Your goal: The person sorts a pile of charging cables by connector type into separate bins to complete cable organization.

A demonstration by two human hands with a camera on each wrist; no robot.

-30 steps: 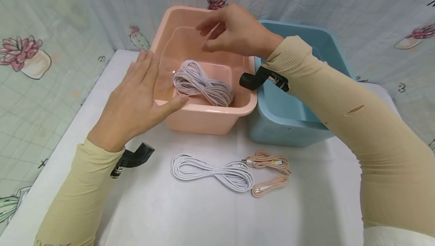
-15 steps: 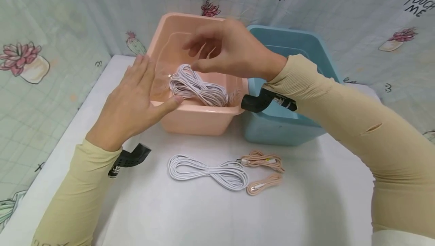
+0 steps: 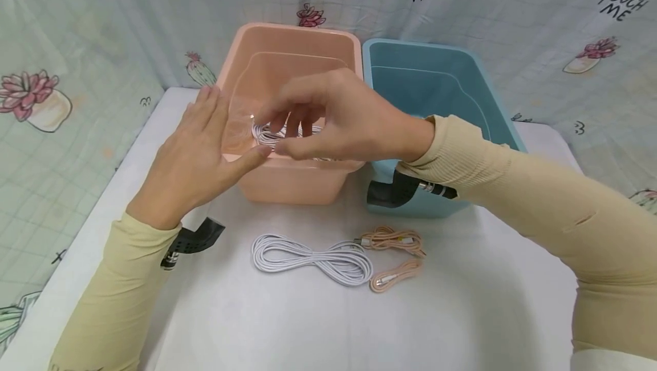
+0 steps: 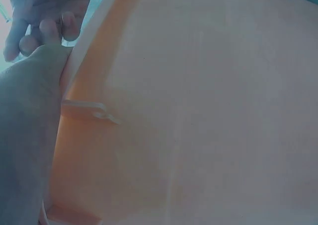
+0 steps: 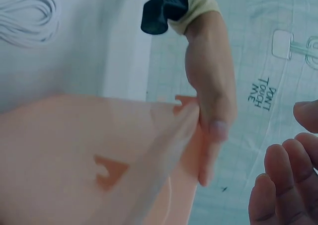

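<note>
Against the peach plastic bin [image 3: 290,183], the left hand [image 3: 191,157] lies straight-fingered; above it, the right hand [image 3: 336,114] curves loosely, holding nothing.

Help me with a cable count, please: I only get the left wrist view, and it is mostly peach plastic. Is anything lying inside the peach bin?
Observer: Yes. The head view shows a bundled white cable inside the peach bin, partly hidden behind the right hand.
Operator: Thanks. Are there any more cables out on the table?
Observer: Three, by the head view: a white coil, with a beige bundle and a smaller beige coil beside its right end.
</note>
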